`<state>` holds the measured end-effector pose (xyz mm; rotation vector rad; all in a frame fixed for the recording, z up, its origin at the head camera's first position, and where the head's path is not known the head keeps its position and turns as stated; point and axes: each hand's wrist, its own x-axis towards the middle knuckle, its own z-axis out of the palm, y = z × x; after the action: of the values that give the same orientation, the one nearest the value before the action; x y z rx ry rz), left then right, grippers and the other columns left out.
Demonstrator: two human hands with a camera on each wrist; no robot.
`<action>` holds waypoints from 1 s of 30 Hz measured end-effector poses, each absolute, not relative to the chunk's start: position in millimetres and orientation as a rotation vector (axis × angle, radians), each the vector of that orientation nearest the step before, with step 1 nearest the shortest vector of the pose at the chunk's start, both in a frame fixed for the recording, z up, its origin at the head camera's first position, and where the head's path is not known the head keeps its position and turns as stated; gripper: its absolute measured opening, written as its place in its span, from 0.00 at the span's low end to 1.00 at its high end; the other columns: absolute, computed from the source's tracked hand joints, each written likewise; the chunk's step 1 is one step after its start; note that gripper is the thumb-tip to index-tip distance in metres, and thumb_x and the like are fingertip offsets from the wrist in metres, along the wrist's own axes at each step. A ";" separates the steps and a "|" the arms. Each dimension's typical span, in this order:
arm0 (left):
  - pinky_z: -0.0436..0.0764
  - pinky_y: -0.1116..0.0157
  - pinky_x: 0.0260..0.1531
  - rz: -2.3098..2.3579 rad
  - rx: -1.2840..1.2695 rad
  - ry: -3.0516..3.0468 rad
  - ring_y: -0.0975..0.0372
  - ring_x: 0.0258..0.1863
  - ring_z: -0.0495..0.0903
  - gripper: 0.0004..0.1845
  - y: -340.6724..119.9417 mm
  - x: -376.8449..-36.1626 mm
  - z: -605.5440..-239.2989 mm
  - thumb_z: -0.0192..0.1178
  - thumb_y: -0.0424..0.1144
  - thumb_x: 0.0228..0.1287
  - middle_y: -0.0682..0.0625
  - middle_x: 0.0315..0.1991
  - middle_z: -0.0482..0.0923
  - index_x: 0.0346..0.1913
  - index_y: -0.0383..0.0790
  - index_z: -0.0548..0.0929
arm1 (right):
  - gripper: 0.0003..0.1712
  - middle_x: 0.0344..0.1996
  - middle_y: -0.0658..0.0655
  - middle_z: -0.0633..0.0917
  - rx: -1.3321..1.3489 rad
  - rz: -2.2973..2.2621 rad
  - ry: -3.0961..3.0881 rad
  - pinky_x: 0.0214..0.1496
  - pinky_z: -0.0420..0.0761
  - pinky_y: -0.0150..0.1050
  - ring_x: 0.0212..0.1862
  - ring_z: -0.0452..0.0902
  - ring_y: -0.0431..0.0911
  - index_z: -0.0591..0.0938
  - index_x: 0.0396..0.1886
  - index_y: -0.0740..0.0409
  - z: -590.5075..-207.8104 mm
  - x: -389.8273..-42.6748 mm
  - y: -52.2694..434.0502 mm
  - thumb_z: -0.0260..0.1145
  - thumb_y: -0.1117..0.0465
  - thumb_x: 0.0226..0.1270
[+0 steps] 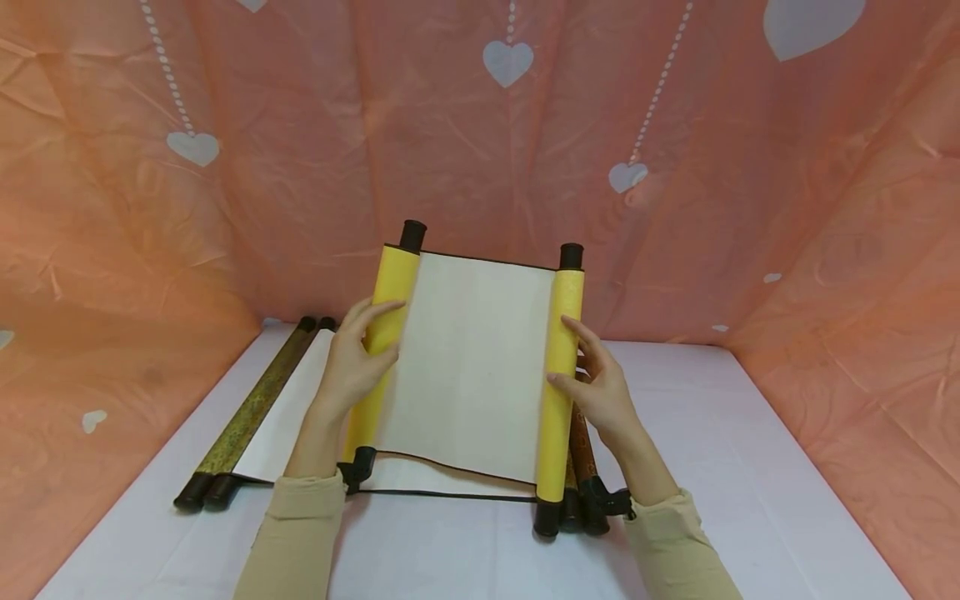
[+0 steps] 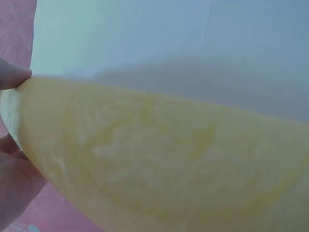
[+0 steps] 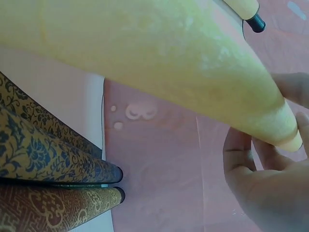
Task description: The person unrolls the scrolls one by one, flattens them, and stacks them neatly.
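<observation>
A yellow hanging scroll (image 1: 476, 367) is held up, partly unrolled, its blank white paper facing the head camera between two yellow rolls with black end knobs. My left hand (image 1: 351, 362) grips the left roll (image 1: 384, 321), thumb and fingers on either side; the left wrist view shows its yellow patterned backing (image 2: 159, 150) close up. With the thumb and fingers of my right hand (image 1: 600, 383), I hold the right roll (image 1: 564, 333). In the right wrist view that hand (image 3: 270, 188) wraps round the far end of the yellow roll (image 3: 193, 63).
Beneath the yellow scroll another white sheet (image 1: 281, 417) lies spread on the white table (image 1: 435, 550). Green-gold patterned rolls (image 1: 255, 400) edge its left side. At right lie a blue-and-gold roll (image 3: 53, 145) and a brown-and-gold roll (image 3: 58, 205). Pink heart-printed cloth (image 1: 450, 167) encloses the table.
</observation>
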<state>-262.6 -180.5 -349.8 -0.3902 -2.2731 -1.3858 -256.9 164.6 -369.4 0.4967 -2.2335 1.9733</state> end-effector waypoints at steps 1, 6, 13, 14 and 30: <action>0.66 0.38 0.66 -1.379 -0.385 -2.275 0.42 0.73 0.64 0.30 -180.8 -262.4 -350.0 0.64 0.22 0.64 0.40 0.76 0.63 0.68 0.43 0.81 | 0.47 0.71 0.63 0.69 0.494 1.978 -2.228 0.49 0.82 0.39 0.56 0.74 0.57 0.65 0.82 0.44 -369.5 -256.9 164.8 0.67 0.76 0.67; 0.65 0.39 0.64 -1.363 -0.360 -2.275 0.40 0.73 0.63 0.30 -181.9 -262.3 -350.8 0.63 0.22 0.63 0.39 0.77 0.61 0.68 0.44 0.81 | 0.47 0.74 0.61 0.65 0.472 1.987 -2.221 0.50 0.83 0.37 0.59 0.74 0.57 0.64 0.82 0.44 -369.5 -257.0 166.6 0.64 0.78 0.67; 0.64 0.42 0.66 -1.351 -0.351 -2.246 0.42 0.71 0.64 0.30 -183.4 -263.5 -350.8 0.58 0.20 0.62 0.37 0.74 0.62 0.67 0.42 0.82 | 0.47 0.74 0.60 0.65 0.428 1.996 -2.245 0.49 0.79 0.39 0.60 0.73 0.57 0.65 0.81 0.40 -367.2 -256.6 167.4 0.55 0.79 0.66; 0.65 0.42 0.65 -1.355 -0.350 -2.240 0.42 0.70 0.64 0.30 -183.6 -263.5 -351.0 0.57 0.19 0.62 0.37 0.73 0.62 0.67 0.42 0.82 | 0.47 0.74 0.60 0.65 0.424 2.002 -2.249 0.49 0.78 0.39 0.60 0.73 0.57 0.65 0.81 0.40 -366.6 -256.2 167.2 0.53 0.79 0.66; 0.63 0.43 0.67 -1.339 -0.262 -2.138 0.43 0.70 0.65 0.25 -184.9 -265.8 -352.5 0.66 0.21 0.63 0.36 0.68 0.66 0.62 0.39 0.84 | 0.45 0.69 0.62 0.68 0.464 2.029 -2.203 0.49 0.84 0.38 0.58 0.75 0.56 0.66 0.81 0.45 -370.7 -256.9 163.3 0.66 0.75 0.68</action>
<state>-265.8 -184.9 -352.5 -0.2621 -2.1376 -1.3392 -256.9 163.3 -370.7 0.4637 -2.2033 2.0292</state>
